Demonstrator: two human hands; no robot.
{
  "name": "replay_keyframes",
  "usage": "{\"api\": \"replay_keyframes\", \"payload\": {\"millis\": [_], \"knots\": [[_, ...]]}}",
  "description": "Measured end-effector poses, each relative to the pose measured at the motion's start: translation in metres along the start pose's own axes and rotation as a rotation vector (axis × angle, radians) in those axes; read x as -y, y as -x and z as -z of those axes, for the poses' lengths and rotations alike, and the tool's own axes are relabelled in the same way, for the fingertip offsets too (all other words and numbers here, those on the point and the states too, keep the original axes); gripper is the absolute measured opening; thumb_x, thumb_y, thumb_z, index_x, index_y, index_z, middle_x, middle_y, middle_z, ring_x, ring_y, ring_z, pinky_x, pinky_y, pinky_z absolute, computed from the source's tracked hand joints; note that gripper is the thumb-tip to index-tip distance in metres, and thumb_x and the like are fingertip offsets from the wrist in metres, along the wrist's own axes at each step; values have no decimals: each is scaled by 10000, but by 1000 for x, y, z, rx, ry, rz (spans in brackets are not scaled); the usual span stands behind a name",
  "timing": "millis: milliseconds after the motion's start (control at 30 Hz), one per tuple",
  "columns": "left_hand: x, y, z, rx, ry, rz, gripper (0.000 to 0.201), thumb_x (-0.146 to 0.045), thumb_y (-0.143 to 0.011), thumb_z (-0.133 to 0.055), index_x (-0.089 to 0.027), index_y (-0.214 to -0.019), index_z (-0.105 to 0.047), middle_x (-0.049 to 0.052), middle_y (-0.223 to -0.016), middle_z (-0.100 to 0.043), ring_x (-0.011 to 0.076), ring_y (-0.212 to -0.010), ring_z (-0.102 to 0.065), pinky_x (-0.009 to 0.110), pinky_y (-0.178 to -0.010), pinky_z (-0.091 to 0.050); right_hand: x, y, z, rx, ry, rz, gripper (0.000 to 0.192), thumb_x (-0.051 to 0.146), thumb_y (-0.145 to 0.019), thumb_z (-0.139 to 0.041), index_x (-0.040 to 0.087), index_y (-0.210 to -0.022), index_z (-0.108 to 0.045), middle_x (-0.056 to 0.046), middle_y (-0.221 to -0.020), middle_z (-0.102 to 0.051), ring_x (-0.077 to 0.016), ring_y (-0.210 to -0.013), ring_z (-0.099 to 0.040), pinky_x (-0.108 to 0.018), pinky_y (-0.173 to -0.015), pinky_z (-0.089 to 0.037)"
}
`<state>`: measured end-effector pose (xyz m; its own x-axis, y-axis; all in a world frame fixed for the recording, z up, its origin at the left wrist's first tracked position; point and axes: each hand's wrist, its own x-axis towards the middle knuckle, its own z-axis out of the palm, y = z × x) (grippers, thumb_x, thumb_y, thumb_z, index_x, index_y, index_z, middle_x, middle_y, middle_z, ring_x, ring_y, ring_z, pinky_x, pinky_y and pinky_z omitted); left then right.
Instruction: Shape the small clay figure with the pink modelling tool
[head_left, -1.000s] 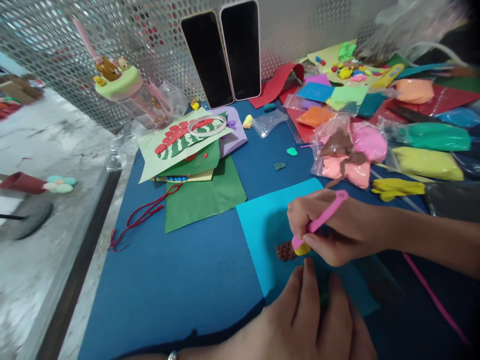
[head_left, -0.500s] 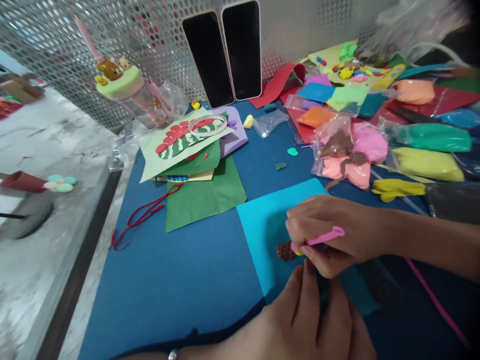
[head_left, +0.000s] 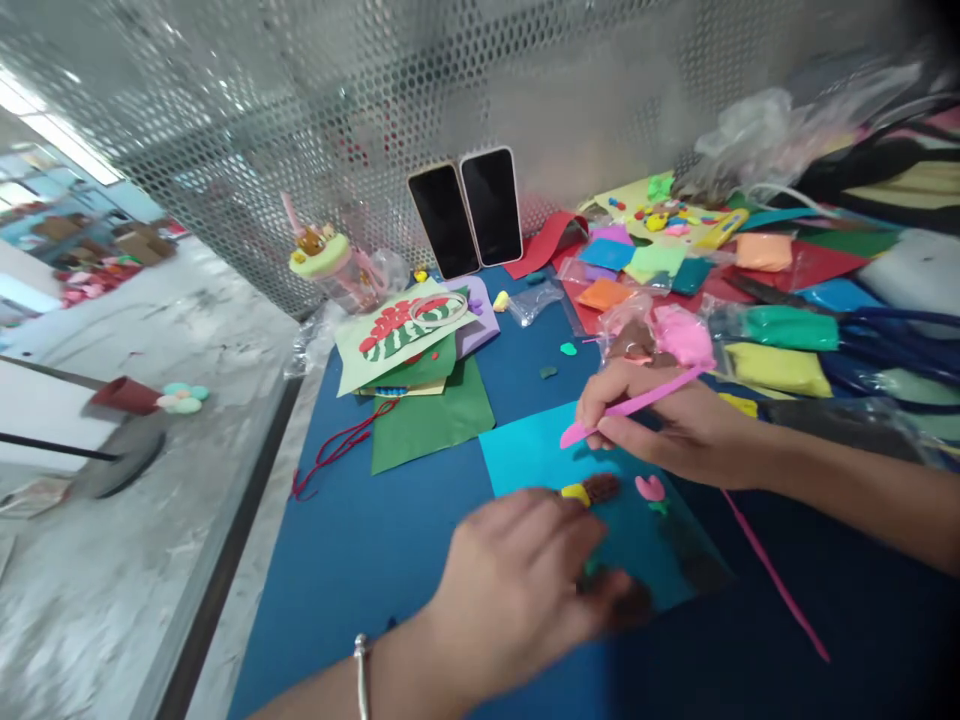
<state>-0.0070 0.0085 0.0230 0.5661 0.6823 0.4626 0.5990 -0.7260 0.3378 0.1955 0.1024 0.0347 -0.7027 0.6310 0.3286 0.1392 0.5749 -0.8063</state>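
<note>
Head view: clay decorating on cyan paper sheet [head_left: 525, 455], shaping step. Right hand [head_left: 675, 425] pinching pink modelling tool [head_left: 626, 408], tip lifted off sheet. Left hand [head_left: 525, 580] pressed flat on sheet, blurred, probably holding nothing. Yellow clay bit [head_left: 575, 492], brown clay piece [head_left: 601, 486], pink clay tulip [head_left: 649, 487] stuck on sheet. Next: lower tool tip accurately onto small piece, sheet kept steady. Around: bagged pink clay [head_left: 682, 335], green paper [head_left: 431, 415], red cord [head_left: 337, 450], two phones [head_left: 466, 210]; left fingers crowding clay pieces.

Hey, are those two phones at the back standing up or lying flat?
Standing up: both phones lean side by side against the perforated metal panel, screens dark.
</note>
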Motion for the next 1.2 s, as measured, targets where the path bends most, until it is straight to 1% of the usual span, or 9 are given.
{"api": "replay_keyframes", "payload": {"millis": [67, 100, 233, 333, 400, 467, 800, 1000, 1200], "knots": [[11, -1, 9, 4, 23, 159, 121, -274, -892, -562, -185, -939, -630, 18, -866, -694, 137, -784, -643, 266, -691, -534, 3, 10, 6, -6, 19, -13, 138, 276, -957, -450, 202, -935, -563, -8, -815, -632, -141, -729, -599, -244, -637, -442], [17, 0, 11, 8, 32, 211, 99, -263, -865, -604, -194, -928, -639, 20, -880, -690, 143, -803, -637, 277, -713, -530, 3, 16, 8, 2, 32, -38, 160, 284, -965, -436, 205, -958, -575, -16, -842, -651, -146, -764, -613, -244, -659, -450], [31, 4, 12, 106, 57, 312, 238, -319, -765, -729, -219, -973, -671, 38, -950, -674, 188, -872, -617, 352, -778, -501, 0, 34, 7, 85, 157, -54, 277, 260, -990, -321, 200, -1003, -591, -50, -885, -674, -165, -776, -620, -281, -695, -456], [32, 3, 4, 129, 50, 348, 314, -366, -699, -786, -243, -970, -685, 29, -936, -665, 194, -866, -602, 369, -795, -459, -2, 34, -2, 160, 240, -73, 146, 271, -935, -470, 205, -974, -594, -49, -906, -668, -188, -818, -612, -298, -713, -446], [32, 2, -1, 117, 49, 354, 302, -367, -684, -799, -250, -943, -696, 22, -912, -657, 188, -845, -591, 363, -784, -437, -4, 31, -9, 200, 276, -115, 87, 239, -863, -591, 206, -942, -580, -44, -921, -665, -194, -834, -608, -289, -708, -441], [31, 1, -4, 102, 61, 349, 255, -344, -691, -797, -251, -910, -705, 16, -896, -650, 180, -830, -582, 353, -774, -422, -7, 28, -15, 215, 291, -130, 89, 195, -830, -622, 204, -890, -557, -34, -888, -658, -180, -788, -601, -270, -676, -431], [31, 0, -9, 72, 61, 325, 102, -269, -757, -747, -248, -846, -703, -8, -853, -648, 160, -795, -569, 324, -725, -385, -17, 31, -25, 181, 290, -73, 97, 147, -847, -594, 203, -802, -528, -13, -793, -612, -154, -718, -567, -248, -649, -398], [33, 6, -3, 82, 7, 287, 275, -350, -713, -784, -264, -958, -691, -4, -899, -641, 168, -818, -576, 329, -736, -390, -17, 35, -21, 198, 298, -64, 98, 211, -856, -621, 199, -859, -524, -31, -860, -625, -173, -786, -576, -264, -690, -409], [31, 10, -4, 39, -86, 262, 162, -292, -764, -738, -262, -916, -691, -13, -877, -645, 160, -787, -568, 315, -696, -383, -16, 35, -21, 169, 334, -22, 51, 172, -891, -562, 198, -848, -564, -32, -808, -635, -179, -779, -583, -272, -693, -412]]}}
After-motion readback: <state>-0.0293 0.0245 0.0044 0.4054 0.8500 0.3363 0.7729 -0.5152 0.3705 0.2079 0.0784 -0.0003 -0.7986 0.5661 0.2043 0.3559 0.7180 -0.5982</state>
